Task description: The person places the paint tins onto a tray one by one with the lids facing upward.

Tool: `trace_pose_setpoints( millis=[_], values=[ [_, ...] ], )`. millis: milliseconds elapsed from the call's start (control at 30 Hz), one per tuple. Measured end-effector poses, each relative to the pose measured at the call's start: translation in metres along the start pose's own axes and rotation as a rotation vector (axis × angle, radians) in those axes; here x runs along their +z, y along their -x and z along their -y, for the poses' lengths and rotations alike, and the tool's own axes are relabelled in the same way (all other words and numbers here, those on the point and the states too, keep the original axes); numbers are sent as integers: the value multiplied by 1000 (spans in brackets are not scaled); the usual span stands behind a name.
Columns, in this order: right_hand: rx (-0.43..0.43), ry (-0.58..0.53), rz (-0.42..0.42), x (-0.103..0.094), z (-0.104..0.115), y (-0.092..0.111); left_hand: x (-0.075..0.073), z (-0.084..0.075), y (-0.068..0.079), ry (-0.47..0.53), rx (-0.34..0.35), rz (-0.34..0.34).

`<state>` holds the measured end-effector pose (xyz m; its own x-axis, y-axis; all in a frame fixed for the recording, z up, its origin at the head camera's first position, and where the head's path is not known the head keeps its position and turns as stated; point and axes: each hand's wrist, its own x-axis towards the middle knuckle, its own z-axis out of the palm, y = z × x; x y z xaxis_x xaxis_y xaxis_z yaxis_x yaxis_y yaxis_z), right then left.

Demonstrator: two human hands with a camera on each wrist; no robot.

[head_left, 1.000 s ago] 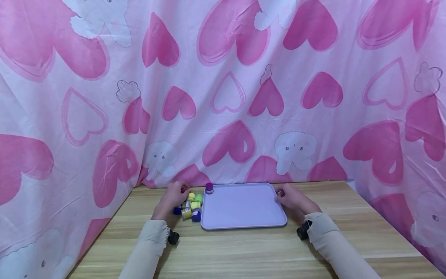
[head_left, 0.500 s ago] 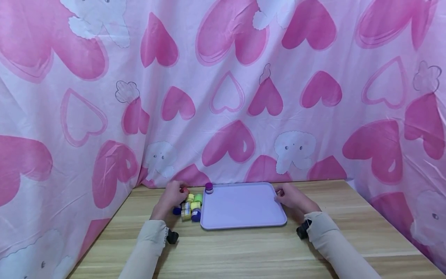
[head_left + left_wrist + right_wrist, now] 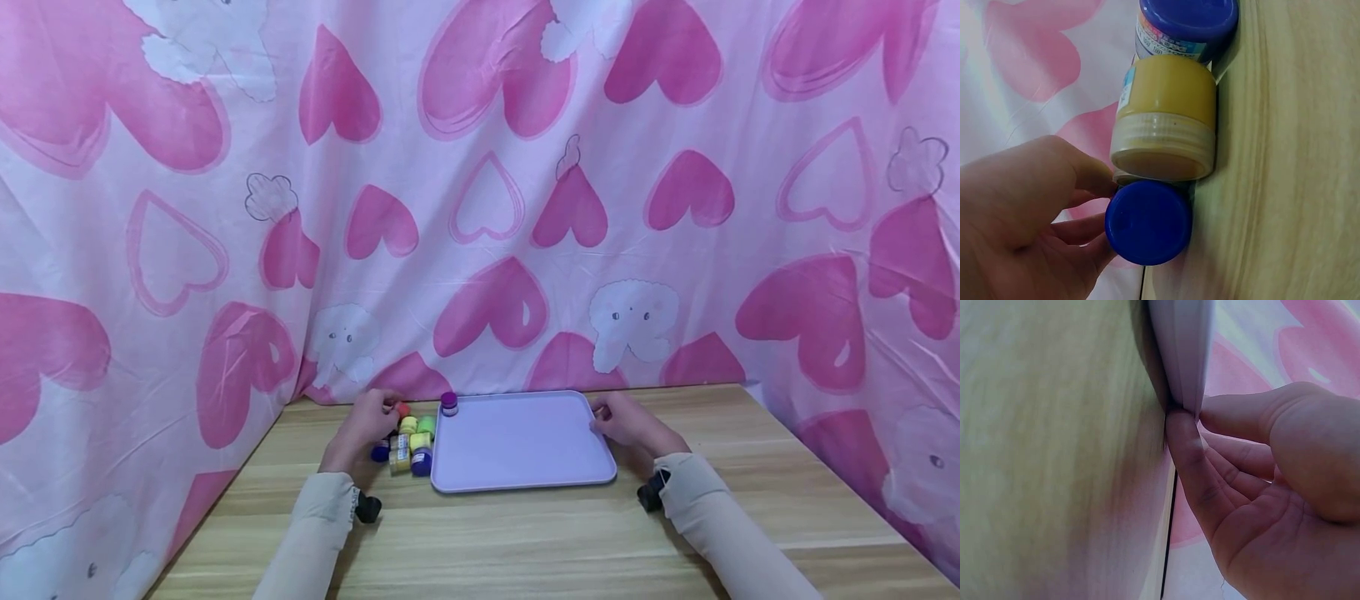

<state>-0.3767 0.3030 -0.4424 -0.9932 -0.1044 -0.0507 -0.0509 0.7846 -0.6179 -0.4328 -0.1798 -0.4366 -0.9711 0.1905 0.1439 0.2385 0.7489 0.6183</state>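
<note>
Head view: nearest to me are the beige sleeves (image 3: 311, 517), a black wrist camera (image 3: 367, 507) at each cuff, over a wood-grain table (image 3: 480, 542); past its back edge I see a pink curtain (image 3: 480, 208) printed with large hearts and white cartoon animals.

The left hand's grip (image 3: 366, 418) sits beside a cluster of small jars (image 3: 401, 442), its curled fingertips at the orange-red jar (image 3: 403, 409) on the cluster's far side; I cannot tell whether they pinch it, since in the left wrist view the tips go behind nearer jars. The right hand's grip (image 3: 622, 419) is narrow, thumb and index finger pinching the right edge of the lilac tray (image 3: 525, 450). The cluster lies just left of that tray.

From near to far, I make out a mustard jar (image 3: 1166, 119) with a clear ribbed collar, a labelled blue-violet jar (image 3: 1188, 22), a round blue cap (image 3: 1149, 223), then yellow and green jars. A purple-capped jar (image 3: 449, 404) stands upright in the tray's far left corner.
</note>
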Motion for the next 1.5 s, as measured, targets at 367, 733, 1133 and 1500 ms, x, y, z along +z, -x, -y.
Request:
trace_pose_setpoints(
  millis=[367, 733, 1133, 1500],
  values=[
    [-31, 23, -17, 0, -1, 1, 2, 0, -1, -28, -6, -8],
    [-20, 18, -18, 1, 0, 2, 6, 4, -3, -25, 38, -44],
    [-10, 11, -22, 0, 4, 6, 4, -9, -6, 28, 62, -112],
    [15, 6, -4, -1, 3, 6, 9, -26, -7, 27, 159, -153]
  ],
)
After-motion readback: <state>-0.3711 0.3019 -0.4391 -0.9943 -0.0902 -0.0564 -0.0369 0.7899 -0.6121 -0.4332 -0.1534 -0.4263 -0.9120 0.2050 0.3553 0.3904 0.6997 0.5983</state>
